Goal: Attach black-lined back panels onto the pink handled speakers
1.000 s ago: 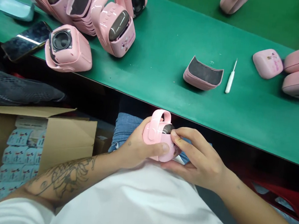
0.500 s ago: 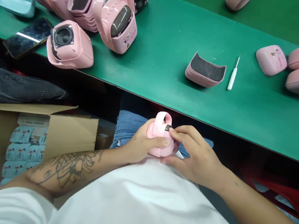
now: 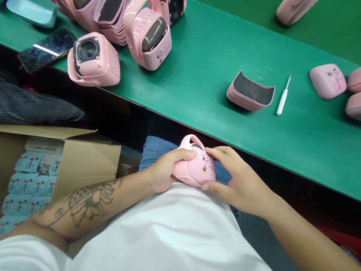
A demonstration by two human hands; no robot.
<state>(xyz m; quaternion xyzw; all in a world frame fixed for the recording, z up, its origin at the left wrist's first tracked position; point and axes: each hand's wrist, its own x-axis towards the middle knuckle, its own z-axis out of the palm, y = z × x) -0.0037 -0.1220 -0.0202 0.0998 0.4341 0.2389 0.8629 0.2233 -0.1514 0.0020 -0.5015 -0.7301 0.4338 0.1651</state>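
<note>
Lurker: Standing near this bench, and the pink speaker (image 3: 193, 169) is down off the table, held in front of the white shirt (image 3: 170, 237), just above the jeans (image 3: 156, 148). How's the grip looking?

Regular: Solid. The left hand (image 3: 167, 168) is curled over the strap handle (image 3: 190, 141) end and closed around the shell. The right hand (image 3: 238, 181) is around the other end, fingers across the top and thumb underneath, so both are holding the thing, neither one open.

Lurker: Any tips for handling it like that?

Regular: Keep one hand as the steady cradle and let the other do the turning. Fingers flat on the glossy shell, no pinching, and keep it tucked close to the body so it can't slip.

Lurker: What's different from a second ago?

Regular: It's been rolled. Earlier the strap stood up and the dark panel showed, with the right fingertips right at it. Now the cartoon print (image 3: 203, 163) faces up, the panel's mostly hidden, and the right hand has spread wider over the shell.
</note>
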